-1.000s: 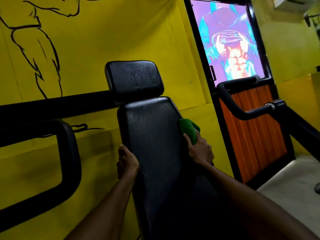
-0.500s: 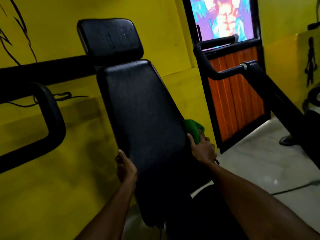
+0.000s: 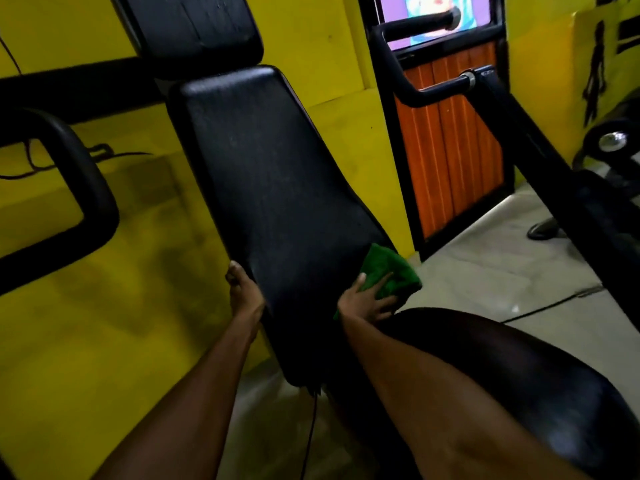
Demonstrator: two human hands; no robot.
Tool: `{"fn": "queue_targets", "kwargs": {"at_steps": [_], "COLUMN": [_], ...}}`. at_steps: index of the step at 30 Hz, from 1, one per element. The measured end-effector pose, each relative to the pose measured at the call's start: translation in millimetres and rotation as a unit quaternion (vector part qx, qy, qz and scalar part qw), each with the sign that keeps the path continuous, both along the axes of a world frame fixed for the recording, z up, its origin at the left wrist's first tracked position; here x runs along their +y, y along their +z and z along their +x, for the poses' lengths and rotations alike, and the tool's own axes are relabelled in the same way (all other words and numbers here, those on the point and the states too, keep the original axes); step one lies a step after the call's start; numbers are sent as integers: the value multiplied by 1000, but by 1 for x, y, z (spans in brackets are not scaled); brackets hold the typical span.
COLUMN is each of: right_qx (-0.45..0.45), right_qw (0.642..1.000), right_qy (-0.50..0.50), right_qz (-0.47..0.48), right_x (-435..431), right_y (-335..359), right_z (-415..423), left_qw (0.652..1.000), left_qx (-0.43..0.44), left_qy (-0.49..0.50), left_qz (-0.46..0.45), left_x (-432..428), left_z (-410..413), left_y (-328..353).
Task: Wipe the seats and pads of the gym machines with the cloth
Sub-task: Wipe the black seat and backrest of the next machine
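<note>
Nearest me, my two bare forearms reach forward and up from the bottom of the view. The black seat [image 3: 502, 375] of the machine lies low on my right, under my right forearm.

My left grip [image 3: 244, 296] is closed on the left edge of the long black back pad [image 3: 277, 185], low down, fingers curled round behind the edge. My right grip [image 3: 367, 301] is spread wide, thumb up and fingers laid fairly straight over the green cloth [image 3: 388, 271], pressing it against the pad's lower right edge. The cloth bunches out past my fingertips to the right, and a corner of it shows below my palm.

The back pad leans away from me and narrows toward its top, where the black head pad [image 3: 194, 26] sits above it, cut off by the frame.

A thick black looped handle [image 3: 93, 188] hangs to the left, and a bent black bar [image 3: 415, 95] stands to the right.

Behind everything is the yellow wall [image 3: 69, 341], with a black-framed door [image 3: 450, 150] of orange slats on the right and pale floor [image 3: 485, 271] below it.
</note>
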State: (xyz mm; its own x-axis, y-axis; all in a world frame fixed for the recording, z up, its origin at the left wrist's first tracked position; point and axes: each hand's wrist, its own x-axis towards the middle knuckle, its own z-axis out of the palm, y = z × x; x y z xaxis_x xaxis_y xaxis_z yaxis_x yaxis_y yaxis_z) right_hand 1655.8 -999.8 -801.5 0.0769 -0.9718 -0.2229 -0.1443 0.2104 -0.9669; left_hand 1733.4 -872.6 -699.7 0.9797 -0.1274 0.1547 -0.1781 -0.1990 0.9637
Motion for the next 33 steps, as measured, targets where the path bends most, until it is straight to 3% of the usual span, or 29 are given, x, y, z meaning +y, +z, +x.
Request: {"fn": "queue_targets", "kwargs": {"at_steps": [6,9,12,14,19,25,28,33], "right_qx": [15,20,64,87,112,143,164,217], "right_qw": [998,998,986,965,920,814,782,651], "right_qy": [61,64,109,148,203,239,239,225], "right_qz": [9,3,-110,-197,-317,-510,-552,-692], "right_x": [75,94,124,141,137,104,91,77], "right_y": [-1,2,4,3,7,68,89,50], "right_z": [19,16,12,7,-6,14,24,11], "left_qw": [995,991,980,969,951,936,925,910], "left_qx": [57,88,140,167,182,177,197,217], "left_qy": [-68,-93,-140,-169,-178,-197,-194,-183], "left_qz": [-40,-27,-19,-70,-176,-233,-259,-301], "left_x": [0,-13,0,23,47,50,50,46], "left_z": [22,96,69,4,-10,-3,-6,-10], "left_y": [-8,-50,-34,2,-6,-10,-13,-17]}}
